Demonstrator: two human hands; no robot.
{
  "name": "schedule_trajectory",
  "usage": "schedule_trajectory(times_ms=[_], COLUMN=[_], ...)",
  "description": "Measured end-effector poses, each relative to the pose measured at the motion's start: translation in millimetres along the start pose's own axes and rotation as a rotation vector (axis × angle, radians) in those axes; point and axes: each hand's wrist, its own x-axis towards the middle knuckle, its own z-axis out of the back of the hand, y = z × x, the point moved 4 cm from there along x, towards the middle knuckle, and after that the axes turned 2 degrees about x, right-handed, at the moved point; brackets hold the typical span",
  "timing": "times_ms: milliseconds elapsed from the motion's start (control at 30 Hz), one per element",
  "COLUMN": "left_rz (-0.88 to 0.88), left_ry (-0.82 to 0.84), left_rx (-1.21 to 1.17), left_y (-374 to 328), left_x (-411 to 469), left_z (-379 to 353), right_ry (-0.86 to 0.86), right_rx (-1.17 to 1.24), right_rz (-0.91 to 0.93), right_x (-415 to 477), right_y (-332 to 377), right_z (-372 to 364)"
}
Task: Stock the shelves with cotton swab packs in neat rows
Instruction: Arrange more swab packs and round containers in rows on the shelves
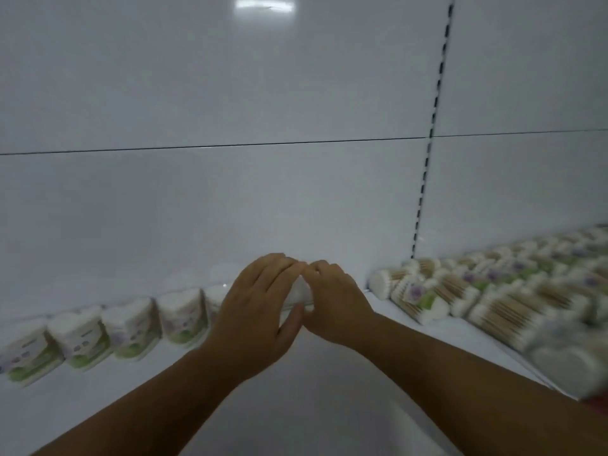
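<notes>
So my left hand [260, 311] and right hand [332, 307] are cupped round one swab pack [301, 292] mid-frame, fingertips meeting on top, ending the row [131, 324] lower left. Loose pile [493, 291] on the right.

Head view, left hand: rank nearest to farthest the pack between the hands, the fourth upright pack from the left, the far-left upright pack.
1. Pack between the hands, centre, gripped by the left hand.
2. Fourth upright pack, just left of it.
3. Far-left upright pack, row's end.
</notes>
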Motion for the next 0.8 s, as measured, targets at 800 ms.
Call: schedule_trajectory(times_ms=[800], left_rz=[0.42], left_ry=[0.534], left_rx=[-0.361], left_y=[-108], left_x=[82], left_z=[-179], right_ry=[0.402], right_rx=[-0.062], right_rz=[-0.238], right_x=[-170], right_y=[-204], right_z=[197])
